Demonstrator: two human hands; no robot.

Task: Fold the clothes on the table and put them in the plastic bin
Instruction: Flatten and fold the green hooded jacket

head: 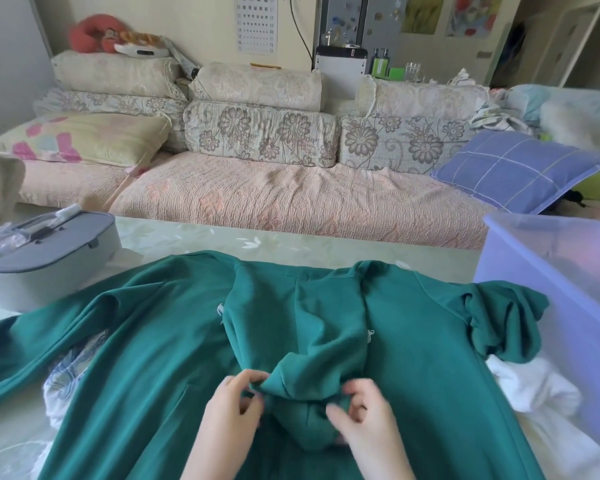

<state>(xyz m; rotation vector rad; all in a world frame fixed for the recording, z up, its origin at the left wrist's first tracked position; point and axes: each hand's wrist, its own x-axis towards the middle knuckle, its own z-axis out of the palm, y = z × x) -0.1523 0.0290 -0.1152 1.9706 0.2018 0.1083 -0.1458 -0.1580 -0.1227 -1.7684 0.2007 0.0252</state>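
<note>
A large teal hooded sweatshirt lies spread across the table, its sleeves reaching left and right. Its hood lies folded down over the middle of the body. My left hand pinches the near left edge of the hood. My right hand grips the hood's near right edge with curled fingers. A clear bluish plastic bin stands at the right edge of the table. A white garment lies under the sweatshirt's right side, beside the bin. A patterned blue-and-white cloth shows under its left side.
A grey lidded case with small items on top sits at the table's left rear. Behind the table runs a sofa with floral cushions and a blue checked pillow.
</note>
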